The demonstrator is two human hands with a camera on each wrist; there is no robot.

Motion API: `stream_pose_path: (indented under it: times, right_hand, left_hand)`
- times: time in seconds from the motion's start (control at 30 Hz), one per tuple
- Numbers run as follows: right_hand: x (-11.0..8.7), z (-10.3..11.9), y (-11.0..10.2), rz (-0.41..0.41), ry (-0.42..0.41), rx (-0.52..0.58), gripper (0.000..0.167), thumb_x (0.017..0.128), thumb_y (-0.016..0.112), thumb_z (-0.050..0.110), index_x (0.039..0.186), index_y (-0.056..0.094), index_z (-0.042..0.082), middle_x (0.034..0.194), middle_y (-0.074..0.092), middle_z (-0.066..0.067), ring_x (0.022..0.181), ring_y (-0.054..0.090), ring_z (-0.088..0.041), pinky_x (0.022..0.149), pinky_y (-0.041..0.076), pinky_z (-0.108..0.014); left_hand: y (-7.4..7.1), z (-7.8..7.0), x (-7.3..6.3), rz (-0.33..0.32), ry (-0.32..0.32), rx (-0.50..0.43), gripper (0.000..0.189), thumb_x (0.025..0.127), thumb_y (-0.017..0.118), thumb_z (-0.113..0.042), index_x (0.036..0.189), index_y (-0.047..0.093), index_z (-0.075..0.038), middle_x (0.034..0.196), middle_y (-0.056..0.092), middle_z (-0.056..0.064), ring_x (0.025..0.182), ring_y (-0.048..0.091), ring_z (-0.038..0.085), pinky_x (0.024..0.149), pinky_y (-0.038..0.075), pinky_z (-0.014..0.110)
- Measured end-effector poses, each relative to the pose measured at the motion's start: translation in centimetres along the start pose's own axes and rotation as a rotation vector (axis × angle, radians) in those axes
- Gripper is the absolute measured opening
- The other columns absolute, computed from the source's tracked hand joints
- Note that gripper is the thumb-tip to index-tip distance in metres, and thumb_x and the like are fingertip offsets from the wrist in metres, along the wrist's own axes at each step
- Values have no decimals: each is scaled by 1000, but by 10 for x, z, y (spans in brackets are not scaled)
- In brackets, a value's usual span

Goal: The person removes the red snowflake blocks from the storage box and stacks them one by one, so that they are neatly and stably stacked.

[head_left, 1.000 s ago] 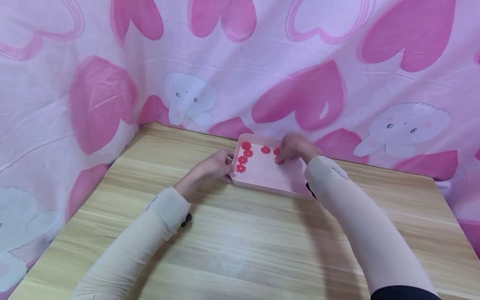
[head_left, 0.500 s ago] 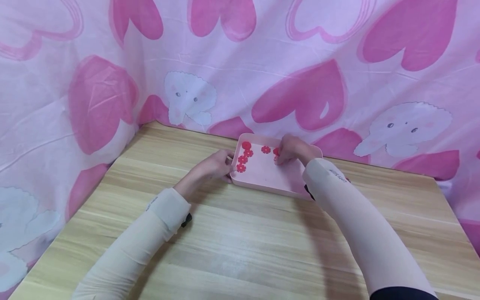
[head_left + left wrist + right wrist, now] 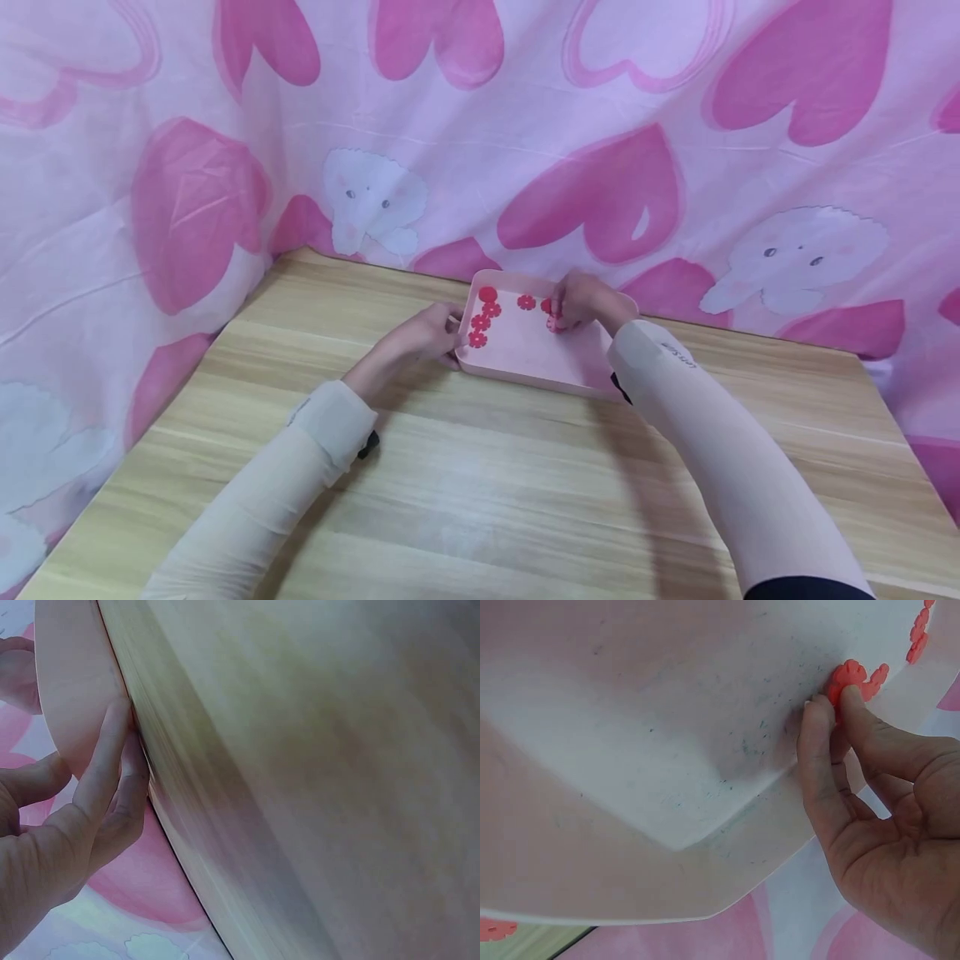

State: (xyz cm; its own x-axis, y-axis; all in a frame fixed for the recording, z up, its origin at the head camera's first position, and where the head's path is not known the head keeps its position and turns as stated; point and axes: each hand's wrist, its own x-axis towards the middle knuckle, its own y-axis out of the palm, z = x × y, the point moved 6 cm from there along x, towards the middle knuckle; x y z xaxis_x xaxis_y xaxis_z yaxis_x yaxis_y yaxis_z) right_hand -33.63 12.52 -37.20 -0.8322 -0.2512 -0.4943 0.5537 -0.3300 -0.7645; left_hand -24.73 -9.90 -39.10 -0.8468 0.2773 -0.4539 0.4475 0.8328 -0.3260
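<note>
A shallow pink tray (image 3: pixel 525 371) lies near the back edge of the table. My left hand (image 3: pixel 431 332) holds its left end, with the thumb at the rim and the fingers along the outer wall in the left wrist view. Inside the tray, my right hand (image 3: pixel 588 300) pinches a red flower-shaped plastic piece (image 3: pixel 849 675) between thumb and fingers, low over the tray floor. Another red flower piece (image 3: pixel 877 681) lies just beyond it. Several more flower pieces (image 3: pixel 480 322) form a line along the tray's left side, and one flower piece (image 3: pixel 527 302) lies near the back wall.
The wooden table (image 3: pixel 465 483) extends in front of the tray. A pink heart-patterned cloth (image 3: pixel 600 192) hangs close behind. One red piece (image 3: pixel 496 928) lies outside the tray in the right wrist view. Small dark specks dot the tray floor.
My right fingers have shifted slightly at the red flower piece, which shows paler and more tilted now. My left hand stays at the tray's end. The head view has moved a little.
</note>
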Motion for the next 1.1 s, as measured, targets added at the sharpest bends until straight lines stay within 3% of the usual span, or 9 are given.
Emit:
stream_pose_path:
  times: [0.13,0.43,0.87,1.1]
  right_hand:
    - [-1,-1,-2,7,1,60,4,97,72,-4,97,68,-2,95,73,-14,84,68,-23,84,68,-33]
    - [-13,-4,-19,-31,-15,65,7,95,70,-5,102,70,-4,88,70,-11,76,69,-21,76,70,-34]
    - [-43,-21,-49,-96,1,24,13,96,74,-1,107,67,-4,96,68,-17,72,72,-25,80,71,-41]
    - [-57,-34,-76,-124,-36,-50,13,94,77,-1,99,66,-5,91,72,-17,69,71,-21,69,70,-36]
  left_hand:
    - [-1,1,-2,2,15,-5,51,108,51,5,158,40,6,133,63,28,98,73,30,89,70,40]
    - [0,1,-3,-1,13,3,49,109,54,1,156,41,6,130,64,27,92,72,26,88,70,39]
    - [1,5,-2,-6,-9,-13,54,107,49,7,159,37,6,127,60,26,92,72,27,87,70,39]
    - [0,4,0,5,-4,-17,54,108,51,6,160,37,6,131,60,28,97,73,28,88,70,39]
